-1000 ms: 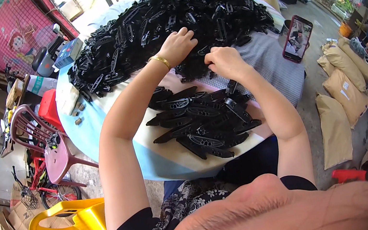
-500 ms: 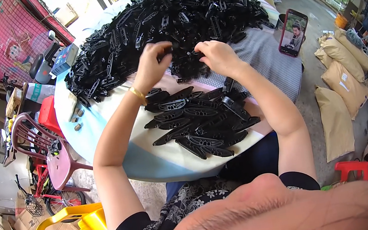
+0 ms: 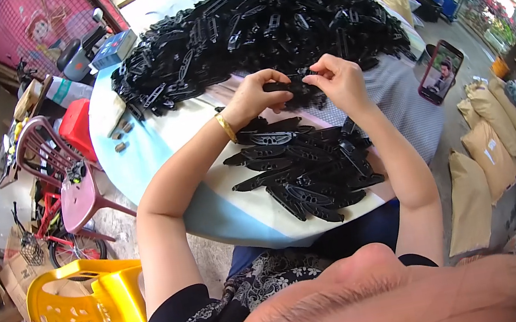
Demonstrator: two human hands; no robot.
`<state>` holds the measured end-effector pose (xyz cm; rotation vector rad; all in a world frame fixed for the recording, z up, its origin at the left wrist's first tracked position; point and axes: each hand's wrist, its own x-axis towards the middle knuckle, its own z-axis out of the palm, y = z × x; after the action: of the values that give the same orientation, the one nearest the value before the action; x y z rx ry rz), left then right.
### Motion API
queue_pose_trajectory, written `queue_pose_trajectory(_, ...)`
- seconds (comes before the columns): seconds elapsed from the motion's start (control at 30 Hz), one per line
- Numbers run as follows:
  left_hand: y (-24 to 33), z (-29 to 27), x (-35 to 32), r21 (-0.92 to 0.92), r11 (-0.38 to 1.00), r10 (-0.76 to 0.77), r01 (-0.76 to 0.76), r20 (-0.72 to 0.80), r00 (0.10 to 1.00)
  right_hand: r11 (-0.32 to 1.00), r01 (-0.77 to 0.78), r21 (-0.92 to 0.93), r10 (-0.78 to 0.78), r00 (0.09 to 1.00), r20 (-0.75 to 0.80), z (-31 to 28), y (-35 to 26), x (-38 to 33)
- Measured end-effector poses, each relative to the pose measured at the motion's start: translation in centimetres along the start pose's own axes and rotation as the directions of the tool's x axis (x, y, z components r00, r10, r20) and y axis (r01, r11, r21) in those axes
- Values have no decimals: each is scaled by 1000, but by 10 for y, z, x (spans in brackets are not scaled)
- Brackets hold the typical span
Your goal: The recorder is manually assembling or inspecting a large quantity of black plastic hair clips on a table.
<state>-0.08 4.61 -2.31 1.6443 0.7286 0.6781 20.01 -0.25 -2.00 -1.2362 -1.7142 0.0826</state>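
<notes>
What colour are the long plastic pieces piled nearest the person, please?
The long plastic pieces are black, best seen in the head view.

Strong daylight bathes the scene, whitening the far background at upper right and glinting off a yellow chair. The heap of black parts sinks into deep tones flecked with highlights. Fisheye distortion bends the edges, where blue fringes meet a black, vignetted border.

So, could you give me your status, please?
Bare left hand curled, apparently around an elongated black part; bare right hand beside it, grip unclear. Large black heap beyond, smaller black pile nearer. Nothing visibly in the way.
</notes>
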Motion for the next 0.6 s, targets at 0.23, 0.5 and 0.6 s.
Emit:
queue_pose_trajectory(0.23,-3,1,0,-142,990,-21,24,28,999,967,253,33,-251,966,-56,11,-10,-3)
queue_pose_trajectory(0.5,-1,-3,-1,-114,993,-18,23,49,999,895,444,-42,-444,896,9,13,-13,-5)
queue_pose_trajectory(0.6,-2,-4,-1,-193,981,-3,11,39,999,875,476,-89,-477,879,17,12,-14,-4)
